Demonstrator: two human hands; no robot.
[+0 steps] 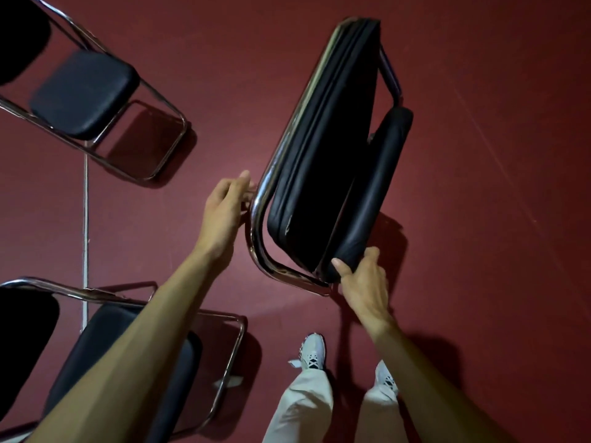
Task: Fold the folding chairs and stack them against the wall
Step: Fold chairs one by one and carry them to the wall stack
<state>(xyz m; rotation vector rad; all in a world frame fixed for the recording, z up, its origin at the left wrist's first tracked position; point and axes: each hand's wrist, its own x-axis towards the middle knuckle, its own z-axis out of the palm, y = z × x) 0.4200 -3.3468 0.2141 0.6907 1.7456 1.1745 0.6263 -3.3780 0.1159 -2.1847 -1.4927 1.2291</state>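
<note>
Our right hand (364, 282) pinches the seat edge of the black-padded chrome folding chair (319, 139). Our left hand (224, 212) hovers beside its frame, fingers loosely curled, empty.

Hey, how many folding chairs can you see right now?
3. A nearly folded chair at center; an open upper-left chair; an open lower-left chair, partly under the left forearm. More may lie outside the frame.

Bare red floor (479, 155) lies open right of the folded chair (323, 139); two open chairs (83, 94) (128, 356) block its left.
</note>
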